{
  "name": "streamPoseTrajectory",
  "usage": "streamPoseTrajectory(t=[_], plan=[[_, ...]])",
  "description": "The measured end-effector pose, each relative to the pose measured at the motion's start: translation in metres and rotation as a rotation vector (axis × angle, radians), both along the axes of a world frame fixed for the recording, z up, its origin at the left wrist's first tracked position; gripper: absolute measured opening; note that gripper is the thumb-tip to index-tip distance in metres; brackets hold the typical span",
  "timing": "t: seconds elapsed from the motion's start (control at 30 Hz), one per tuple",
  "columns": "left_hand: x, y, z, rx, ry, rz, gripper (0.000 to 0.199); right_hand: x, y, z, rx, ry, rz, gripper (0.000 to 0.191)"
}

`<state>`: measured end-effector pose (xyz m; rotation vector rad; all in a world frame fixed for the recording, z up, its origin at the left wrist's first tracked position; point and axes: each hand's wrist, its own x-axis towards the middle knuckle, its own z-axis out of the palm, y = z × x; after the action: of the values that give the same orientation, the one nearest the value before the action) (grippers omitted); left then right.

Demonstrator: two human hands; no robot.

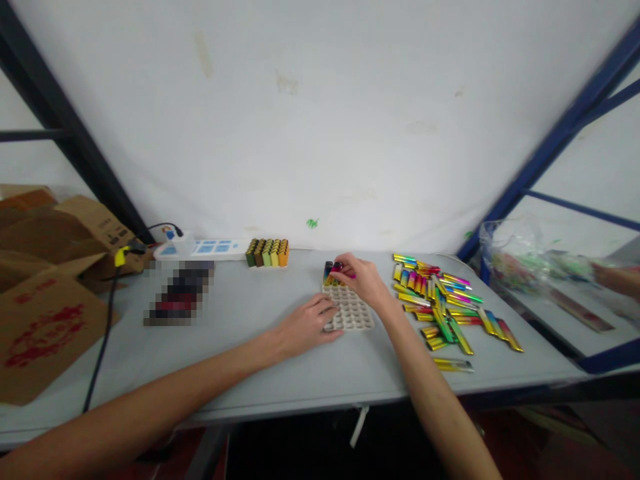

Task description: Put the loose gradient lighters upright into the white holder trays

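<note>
A pale tray with rows of round holes [356, 312] lies on the grey table. My left hand [313, 321] rests at its left edge, fingers bent over the rim and apart. At the tray's far end, my right hand [357, 277] pinches a small dark and pink metallic tube [343, 272]. A dark-topped, blue and gold tube [328, 272] stands upright in the tray's far left corner, beside those fingers. To the right, a loose pile of shiny gold, green, pink and blue tubes [440, 303] is spread over the table.
A block of upright green, brown and orange tubes [268, 253] stands near the wall. Behind a blurred dark object [181, 293] is a white power strip [215, 249]. Cardboard boxes [50, 327] and a black cable are left. Beyond the blue frame, another person's hand [613, 277] shows.
</note>
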<state>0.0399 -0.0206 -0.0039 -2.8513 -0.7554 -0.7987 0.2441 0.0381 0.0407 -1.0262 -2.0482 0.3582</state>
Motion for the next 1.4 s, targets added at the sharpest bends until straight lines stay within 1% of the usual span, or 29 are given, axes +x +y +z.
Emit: streamPoseTrajectory(t=[0.2, 0.33, 0.5, 0.63, 0.7, 0.77, 0.8, 0.87, 0.93, 0.97, 1.0, 1.03, 1.07, 1.1, 1.13, 1.23, 1.3, 1.33, 1.4], plan=[[0.002, 0.000, 0.000, 0.031, -0.021, 0.016, 0.031, -0.004, -0.008, -0.001, 0.140, -0.028, 0.035, 0.019], [0.001, 0.002, 0.001, 0.004, -0.034, -0.005, 0.028, -0.009, -0.011, -0.003, 0.116, -0.081, 0.046, 0.017], [0.001, 0.005, 0.002, -0.029, -0.030, -0.019, 0.030, -0.017, -0.014, -0.005, 0.083, -0.152, 0.006, 0.016], [0.001, 0.005, 0.003, -0.034, -0.012, -0.022, 0.030, -0.020, -0.015, -0.007, 0.186, -0.215, -0.061, 0.019], [0.000, 0.005, 0.003, -0.025, -0.020, -0.020, 0.030, -0.016, -0.015, -0.004, 0.222, -0.242, -0.084, 0.023], [0.000, 0.006, 0.001, -0.017, -0.032, -0.022, 0.029, -0.006, -0.018, 0.006, 0.228, -0.231, -0.091, 0.028], [-0.001, 0.007, 0.000, -0.015, -0.039, -0.024, 0.029, 0.003, -0.020, 0.016, 0.227, -0.212, -0.095, 0.030], [-0.001, 0.008, -0.001, -0.019, -0.048, -0.026, 0.029, 0.027, -0.032, 0.040, 0.222, -0.176, -0.111, 0.031], [-0.002, 0.008, 0.000, -0.027, -0.045, -0.022, 0.029, 0.058, -0.053, 0.066, 0.211, -0.211, -0.151, 0.026], [-0.002, 0.008, 0.000, -0.031, -0.038, -0.018, 0.029, 0.074, -0.067, 0.076, 0.197, -0.255, -0.167, 0.024], [-0.002, 0.008, 0.001, -0.036, -0.031, -0.014, 0.028, 0.090, -0.082, 0.082, 0.179, -0.296, -0.183, 0.023], [-0.002, 0.008, 0.001, -0.040, -0.024, -0.011, 0.028, 0.105, -0.100, 0.084, 0.148, -0.346, -0.194, 0.022], [-0.002, 0.008, 0.001, -0.042, -0.019, -0.009, 0.029, 0.119, -0.118, 0.080, 0.136, -0.388, -0.200, 0.021], [-0.002, 0.008, 0.001, -0.041, -0.016, -0.010, 0.029, 0.132, -0.136, 0.071, 0.131, -0.418, -0.204, 0.022], [-0.002, 0.009, 0.001, -0.038, -0.013, -0.013, 0.029, 0.144, -0.153, 0.058, 0.130, -0.437, -0.213, 0.024], [-0.002, 0.011, -0.001, -0.033, -0.018, -0.023, 0.029, 0.174, -0.193, 0.008, 0.110, -0.487, -0.281, 0.030], [-0.002, 0.013, -0.002, -0.032, -0.022, -0.027, 0.028, 0.190, -0.205, -0.021, 0.120, -0.498, -0.341, 0.026], [-0.003, 0.013, -0.002, -0.031, -0.021, -0.030, 0.028, 0.195, -0.206, -0.032, 0.122, -0.493, -0.354, 0.023], [-0.003, 0.014, -0.002, -0.031, -0.022, -0.038, 0.027, 0.201, -0.200, -0.045, 0.118, -0.460, -0.371, 0.021]])
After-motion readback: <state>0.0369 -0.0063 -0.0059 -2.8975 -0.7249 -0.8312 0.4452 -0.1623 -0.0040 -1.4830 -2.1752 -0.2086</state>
